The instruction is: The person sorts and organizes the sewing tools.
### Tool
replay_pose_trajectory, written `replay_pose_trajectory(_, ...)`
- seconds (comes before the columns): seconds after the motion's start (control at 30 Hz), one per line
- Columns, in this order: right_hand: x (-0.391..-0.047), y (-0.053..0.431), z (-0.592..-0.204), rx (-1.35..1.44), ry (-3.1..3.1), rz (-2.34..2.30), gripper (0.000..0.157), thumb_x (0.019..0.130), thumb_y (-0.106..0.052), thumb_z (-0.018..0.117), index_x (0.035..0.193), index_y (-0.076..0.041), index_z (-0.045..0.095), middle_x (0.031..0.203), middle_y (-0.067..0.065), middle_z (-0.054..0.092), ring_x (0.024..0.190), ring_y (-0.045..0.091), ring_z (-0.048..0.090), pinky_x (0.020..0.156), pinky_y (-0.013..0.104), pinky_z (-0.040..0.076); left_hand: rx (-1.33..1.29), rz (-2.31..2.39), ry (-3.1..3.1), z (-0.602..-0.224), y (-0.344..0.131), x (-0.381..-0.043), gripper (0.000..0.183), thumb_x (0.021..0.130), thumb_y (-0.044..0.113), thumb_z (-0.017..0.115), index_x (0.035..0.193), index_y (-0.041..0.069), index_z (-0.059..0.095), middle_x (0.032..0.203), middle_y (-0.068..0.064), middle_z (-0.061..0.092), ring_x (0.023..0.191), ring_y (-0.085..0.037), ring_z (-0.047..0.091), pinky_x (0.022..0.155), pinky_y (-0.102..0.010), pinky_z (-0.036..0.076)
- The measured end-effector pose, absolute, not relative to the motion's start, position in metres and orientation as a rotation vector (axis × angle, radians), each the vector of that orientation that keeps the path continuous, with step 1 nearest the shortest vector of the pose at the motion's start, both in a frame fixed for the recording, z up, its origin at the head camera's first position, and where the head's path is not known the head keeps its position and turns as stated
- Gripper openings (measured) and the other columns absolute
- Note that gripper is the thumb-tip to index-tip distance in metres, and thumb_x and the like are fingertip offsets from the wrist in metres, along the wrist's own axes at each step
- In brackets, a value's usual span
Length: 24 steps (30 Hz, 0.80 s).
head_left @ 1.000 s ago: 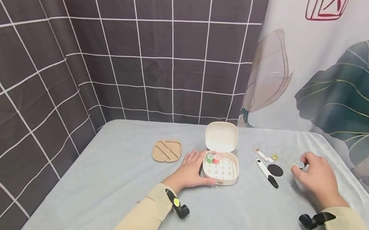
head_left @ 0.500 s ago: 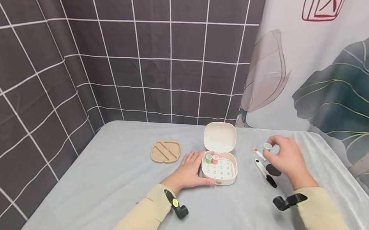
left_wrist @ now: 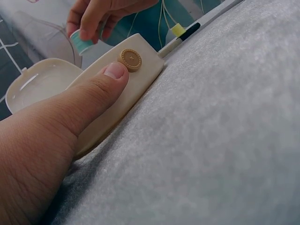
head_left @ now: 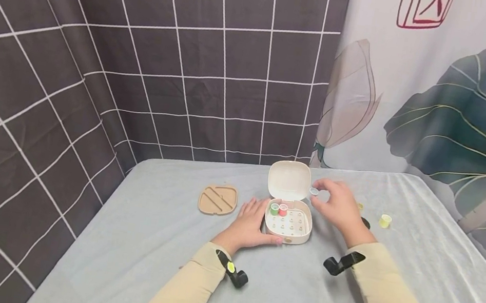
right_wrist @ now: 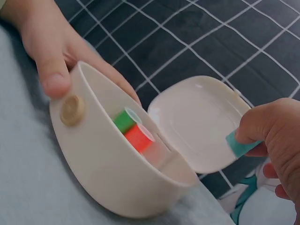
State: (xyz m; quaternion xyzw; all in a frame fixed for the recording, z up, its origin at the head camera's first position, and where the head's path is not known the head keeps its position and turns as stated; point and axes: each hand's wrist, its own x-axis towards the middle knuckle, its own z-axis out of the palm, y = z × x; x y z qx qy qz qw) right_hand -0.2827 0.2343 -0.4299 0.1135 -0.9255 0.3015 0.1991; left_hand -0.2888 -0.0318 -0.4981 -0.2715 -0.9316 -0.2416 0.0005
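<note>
Right wrist: right hand (right_wrist: 281,136) pinches teal spool (right_wrist: 239,146); left hand (right_wrist: 58,47) spread against smooth, rounded box (right_wrist: 105,152).

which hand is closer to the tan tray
Left. Your left hand, touching the box, is just right of the tan tray; your right hand, pinching a teal spool, is beyond the box.

This is a curtained-off tabletop corner, home or studio unclear, shown by the grey table cloth (head_left: 261,288), dark gridded curtain (head_left: 154,51) and leaf-printed hanging (head_left: 439,117) around it.
</note>
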Motion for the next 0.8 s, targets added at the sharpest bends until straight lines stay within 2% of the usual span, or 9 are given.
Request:
replay_pose_trajectory(0.17, -0.286, 0.222, -0.436, 0.341, -2.607, 0.849, 0.031, 0.087, -0.015, 0.073, 0.115, -0.003, 0.067, 0.115, 0.019, 0.070, 0.115, 0.041, 0.054, 0.099, 0.060, 0.041, -0.847, -0.748, -2.941, -0.497, -0.032, -0.289, 0.116, 0.074, 0.076, 0.072, 0.161, 0.018, 0.020, 0.165, -0.010, 0.028, 0.154, -0.034, 0.013, 0.125, -0.048, 0.007)
replay_pose_trajectory(0.4, -0.288, 0.212, -0.451, 0.461, -2.577, 0.830, 0.026, 0.080, -0.009, 0.075, 0.105, -0.003, 0.070, 0.104, 0.015, 0.070, 0.105, 0.040, 0.060, 0.096, 0.058, 0.044, -0.847, -0.729, -2.948, -0.496, -0.031, -0.287, 0.117, 0.075, 0.076, 0.071, 0.161, 0.015, 0.020, 0.165, -0.012, 0.028, 0.154, -0.034, 0.014, 0.125, -0.048, 0.007)
replay_pose_trajectory(0.6, -0.286, 0.202, -0.460, 0.452, -2.640, 0.740, 0.025, 0.079, -0.013, 0.078, 0.103, -0.007, 0.071, 0.101, 0.011, 0.072, 0.103, 0.039, 0.060, 0.095, 0.058, 0.044, -0.844, -0.728, -2.950, -0.496, -0.031, -0.286, 0.117, 0.076, 0.074, 0.071, 0.161, 0.014, 0.020, 0.164, -0.015, 0.027, 0.154, -0.035, 0.015, 0.125, -0.049, 0.009)
replay_pose_trajectory(0.8, -0.285, 0.195, -0.462, 0.404, -2.680, 0.613, 0.026, 0.078, -0.018, 0.080, 0.101, -0.009, 0.073, 0.091, 0.005, 0.071, 0.098, 0.035, 0.060, 0.089, 0.053, 0.047, -0.839, -0.736, -2.948, -0.494, -0.031, -0.286, 0.117, 0.076, 0.074, 0.072, 0.161, 0.013, 0.020, 0.164, -0.016, 0.027, 0.154, -0.035, 0.015, 0.125, -0.049, 0.009)
